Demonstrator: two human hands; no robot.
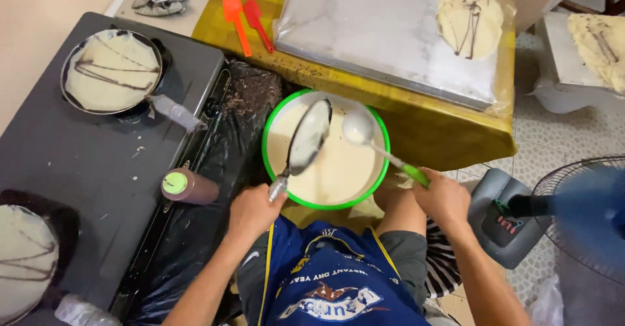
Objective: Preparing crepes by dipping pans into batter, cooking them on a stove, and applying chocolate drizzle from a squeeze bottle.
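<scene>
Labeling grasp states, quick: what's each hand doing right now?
Left hand: closed on the handle of the small pan, tilted over the batter bowl.
Right hand: closed on the ladle, by its green handle.

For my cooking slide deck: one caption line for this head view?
Left hand tilts a batter-coated pan over a green-rimmed batter bowl; right hand holds a ladle.

Batter-coated small pan (308,137) tilted over green-rimmed batter bowl (277,114); green-handled ladle (359,128) beside it

Glossy green plastic bowl (325,203), batter-coated metal pan (310,137), shiny steel ladle (359,129), matt grey stove top (78,163).
</scene>
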